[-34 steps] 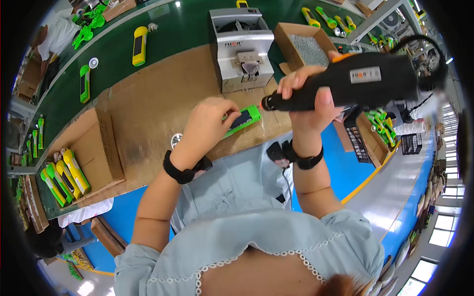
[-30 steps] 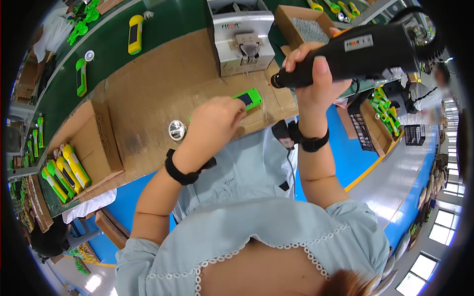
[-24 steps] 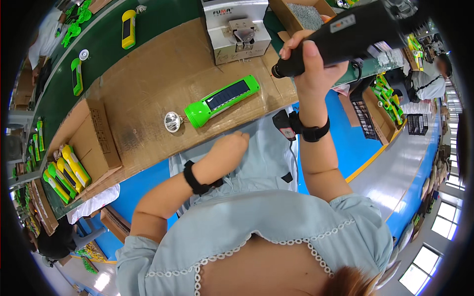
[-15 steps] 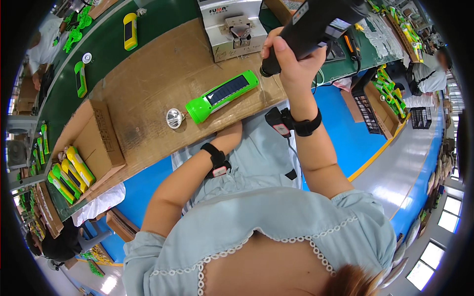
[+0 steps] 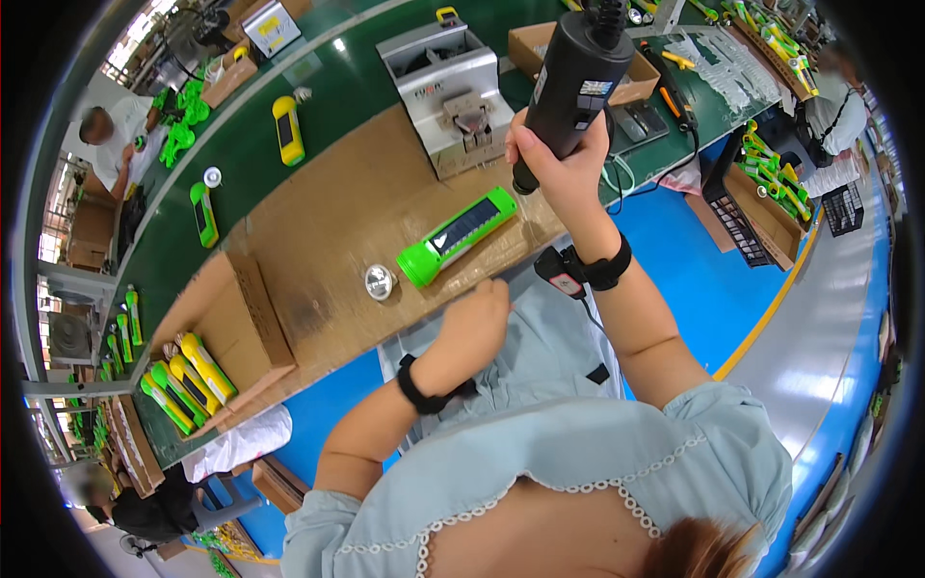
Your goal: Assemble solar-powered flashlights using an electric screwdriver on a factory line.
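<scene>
My right hand is wrapped round a black electric screwdriver, held upright with its bit end down over the cardboard mat. Below and left of it lies a green flashlight with a dark solar panel facing up. Beside the flashlight's wide end sits a round silver reflector. At the mat's near edge is my left hand, its fingers curled together just short of the flashlight. Whatever those fingers may hold is hidden.
A grey metal dispenser stands behind the flashlight. At left, a cardboard box borders several yellow and green flashlights. A yellow flashlight lies farther back. An orange-and-black tool lies at right. Other people sit nearby.
My left hand has come up from below the mat's edge towards the flashlight. The electric screwdriver stays in my right hand, now more upright. The whole view has shifted.
</scene>
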A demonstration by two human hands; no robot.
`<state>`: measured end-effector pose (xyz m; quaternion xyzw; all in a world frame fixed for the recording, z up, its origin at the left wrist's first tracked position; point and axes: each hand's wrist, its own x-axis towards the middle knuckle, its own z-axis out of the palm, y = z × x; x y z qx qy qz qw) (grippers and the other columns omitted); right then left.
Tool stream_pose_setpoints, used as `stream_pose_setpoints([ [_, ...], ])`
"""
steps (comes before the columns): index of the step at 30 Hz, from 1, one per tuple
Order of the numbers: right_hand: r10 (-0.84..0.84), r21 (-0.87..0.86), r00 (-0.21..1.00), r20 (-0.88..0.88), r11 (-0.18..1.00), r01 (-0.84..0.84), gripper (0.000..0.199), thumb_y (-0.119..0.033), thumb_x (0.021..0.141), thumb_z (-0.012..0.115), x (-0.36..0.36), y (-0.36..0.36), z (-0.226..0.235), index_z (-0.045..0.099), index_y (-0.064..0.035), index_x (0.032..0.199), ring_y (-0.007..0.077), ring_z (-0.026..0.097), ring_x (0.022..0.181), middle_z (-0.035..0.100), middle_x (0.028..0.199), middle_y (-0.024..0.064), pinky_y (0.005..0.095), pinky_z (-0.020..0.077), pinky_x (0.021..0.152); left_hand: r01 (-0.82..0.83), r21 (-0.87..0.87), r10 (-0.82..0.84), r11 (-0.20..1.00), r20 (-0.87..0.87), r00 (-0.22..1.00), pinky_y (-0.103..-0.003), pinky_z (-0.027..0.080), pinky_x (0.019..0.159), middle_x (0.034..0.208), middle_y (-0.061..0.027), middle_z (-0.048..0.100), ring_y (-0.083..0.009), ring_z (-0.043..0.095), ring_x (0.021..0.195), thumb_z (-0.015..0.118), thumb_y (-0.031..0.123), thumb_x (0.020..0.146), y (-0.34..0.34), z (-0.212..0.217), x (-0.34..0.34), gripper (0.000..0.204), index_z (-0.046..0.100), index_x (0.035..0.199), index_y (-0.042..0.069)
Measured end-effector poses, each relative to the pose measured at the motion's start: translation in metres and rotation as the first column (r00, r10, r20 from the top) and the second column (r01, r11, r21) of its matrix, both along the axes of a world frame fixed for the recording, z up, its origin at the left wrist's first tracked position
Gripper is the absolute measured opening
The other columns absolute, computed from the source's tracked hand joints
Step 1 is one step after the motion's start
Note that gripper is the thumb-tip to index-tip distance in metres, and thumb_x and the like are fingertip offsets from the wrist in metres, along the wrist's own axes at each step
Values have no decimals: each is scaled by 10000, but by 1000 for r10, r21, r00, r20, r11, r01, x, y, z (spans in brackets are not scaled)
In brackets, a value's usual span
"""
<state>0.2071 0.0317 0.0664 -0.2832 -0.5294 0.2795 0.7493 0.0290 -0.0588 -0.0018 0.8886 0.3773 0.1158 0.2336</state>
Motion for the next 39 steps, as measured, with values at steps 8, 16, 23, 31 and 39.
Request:
stream_pose_setpoints([
  [8, -14, 181, 994, -106, 983, 33, 474, 1, 752, 709, -17, 45, 36, 427, -21, 1133, 92, 587, 623, 591, 829, 39, 218, 493, 522, -425, 552, 278, 718, 333, 901, -436, 479, 684, 820, -188, 632, -382, 603, 780, 595, 140, 824, 209, 131, 14, 132, 633, 838, 14],
  [16, -82, 161, 996, -21, 983, 84, 438, -71, 740, 729, -20, 100, 37, 453, -15, 1075, 66, 565, 679, 593, 796, 34, 222, 472, 601, -370, 356, 334, 858, 160, 929, -437, 482, 719, 842, -172, 612, -345, 600, 821, 647, 215, 769, 161, 126, -18, 190, 621, 827, 37],
  [23, 6, 9, 999, 47, 1000, -6, 358, -56, 779, 676, -20, 88, 44, 441, -22, 1045, 91, 549, 515, 570, 697, 25, 248, 451, 479, -330, 262, 314, 907, 101, 944, -423, 428, 746, 957, -184, 530, -355, 529, 894, 798, 270, 634, 46, 34, -46, 568, 527, 1035, -27],
  [31, 257, -42, 966, -21, 965, -258, 525, -126, 859, 569, -51, 6, 37, 316, -10, 1304, 178, 553, 541, 536, 674, 103, 310, 474, 533, -394, 198, 337, 897, 268, 902, -441, 403, 785, 958, -203, 477, -386, 491, 895, 736, 150, 690, 50, 5, -44, 456, 513, 1044, -31],
  [39, 358, -50, 932, -61, 931, -361, 633, -219, 843, 629, -86, -28, 14, 250, -18, 1309, 206, 579, 587, 542, 719, 119, 334, 500, 569, -401, 242, 317, 883, 320, 893, -446, 385, 816, 1023, -225, 472, -390, 480, 951, 723, 76, 659, 50, 2, -51, 487, 484, 1062, -55],
])
